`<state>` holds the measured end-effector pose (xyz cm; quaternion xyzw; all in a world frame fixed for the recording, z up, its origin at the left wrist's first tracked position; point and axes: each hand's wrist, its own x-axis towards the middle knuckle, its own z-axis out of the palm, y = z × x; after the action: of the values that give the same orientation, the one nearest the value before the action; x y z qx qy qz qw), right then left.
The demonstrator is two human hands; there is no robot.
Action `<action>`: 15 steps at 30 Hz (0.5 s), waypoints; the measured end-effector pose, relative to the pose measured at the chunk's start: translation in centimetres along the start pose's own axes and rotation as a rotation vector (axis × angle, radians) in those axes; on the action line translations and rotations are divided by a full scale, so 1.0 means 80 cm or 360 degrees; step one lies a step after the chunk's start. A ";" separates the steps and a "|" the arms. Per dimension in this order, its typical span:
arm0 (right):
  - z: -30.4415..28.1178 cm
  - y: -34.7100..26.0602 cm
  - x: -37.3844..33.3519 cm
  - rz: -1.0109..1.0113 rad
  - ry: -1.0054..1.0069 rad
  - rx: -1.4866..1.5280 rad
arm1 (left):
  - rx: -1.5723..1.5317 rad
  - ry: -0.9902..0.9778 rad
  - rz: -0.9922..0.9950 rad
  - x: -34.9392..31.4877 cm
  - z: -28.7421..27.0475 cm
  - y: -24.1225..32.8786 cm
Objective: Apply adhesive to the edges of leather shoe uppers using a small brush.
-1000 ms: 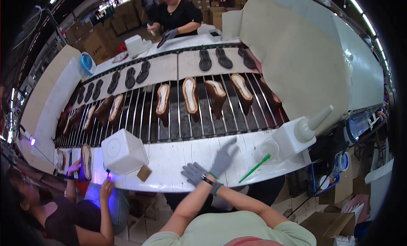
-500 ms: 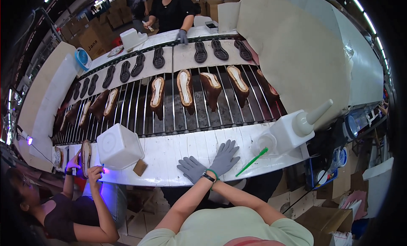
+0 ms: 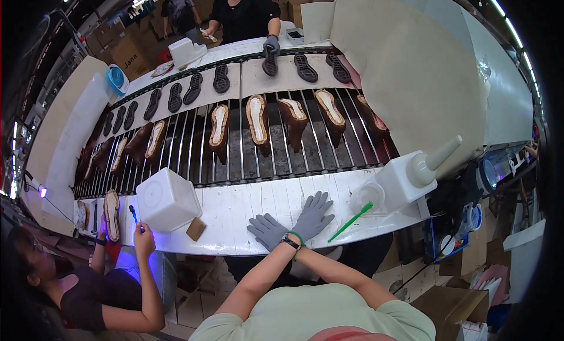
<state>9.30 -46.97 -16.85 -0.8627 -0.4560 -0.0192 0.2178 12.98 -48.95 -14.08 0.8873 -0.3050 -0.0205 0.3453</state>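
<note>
My two hands in grey gloves lie flat on the white bench (image 3: 235,209), wrists crossed, holding nothing. My left hand (image 3: 314,216) points up to the right, fingers spread, with a dark watch and a green band at its wrist. My right hand (image 3: 267,229) points up to the left beside it. A thin green-handled stick (image 3: 351,221) lies just right of my left hand. A clear plastic cup (image 3: 370,194) and a white squeeze bottle with a nozzle (image 3: 411,173) stand behind the stick.
A white square tub (image 3: 167,200) and a small brown block (image 3: 195,229) sit on the bench's left. Brown shoes, soles up (image 3: 257,120), ride a rod conveyor; black outsoles (image 3: 221,77) lie beyond. A person opposite touches an outsole (image 3: 270,60). A seated person, lower left, holds a pen-like tool (image 3: 134,214).
My hands have stayed flat in the same spot. The person opposite has put a gloved hand down on a black outsole. The seated person's raised hand has come lower.
</note>
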 end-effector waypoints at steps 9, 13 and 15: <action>-0.001 0.000 0.002 0.0006 0.0006 0.0056 | 0.0015 0.0022 -0.0008 0.002 0.000 -0.001; -0.012 -0.002 0.001 -0.0071 0.0075 -0.0020 | 0.0009 0.0045 -0.0014 0.004 -0.007 0.003; -0.001 0.002 0.000 -0.0030 0.0102 0.0023 | 0.0053 0.0031 0.0010 0.007 0.001 -0.002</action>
<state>9.45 -47.08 -16.87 -0.8556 -0.4571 -0.0457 0.2384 13.50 -49.21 -14.14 0.8922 -0.3045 -0.0058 0.3336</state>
